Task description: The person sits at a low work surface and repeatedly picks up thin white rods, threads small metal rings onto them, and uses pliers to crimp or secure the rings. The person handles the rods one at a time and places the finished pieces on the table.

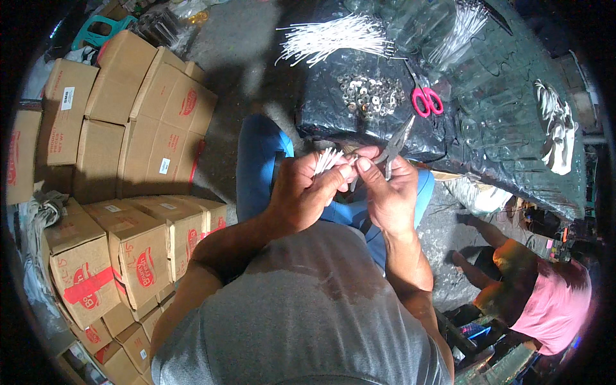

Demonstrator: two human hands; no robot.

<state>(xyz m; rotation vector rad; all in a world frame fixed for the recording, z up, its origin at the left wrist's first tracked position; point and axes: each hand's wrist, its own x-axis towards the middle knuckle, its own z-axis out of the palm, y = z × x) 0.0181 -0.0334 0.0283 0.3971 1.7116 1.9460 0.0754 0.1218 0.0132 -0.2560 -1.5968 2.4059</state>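
Observation:
My left hand [301, 189] is closed round a small bunch of thin white strands that look like candle wicks [328, 160], their ends sticking up from the fist. Long-nose pliers [398, 140] rest in my right hand [393, 189], jaws pointing away from me. The thumbs and fingertips of both hands meet over a tiny piece, mostly hidden by the fingers. Just beyond, on a black plastic-covered surface, lies a pile of small round metal discs [372, 95]. Scissors with pink handles [427, 101] lie to its right, and a large heap of white wicks [337, 40] behind it.
Stacked cardboard boxes [163, 109] fill the left side. Another bundle of white wicks [461, 32], clear glass-like items [487, 83] and a white cloth glove [557, 131] lie at the right of the work surface. A person in a pink top [555, 298] is at the lower right.

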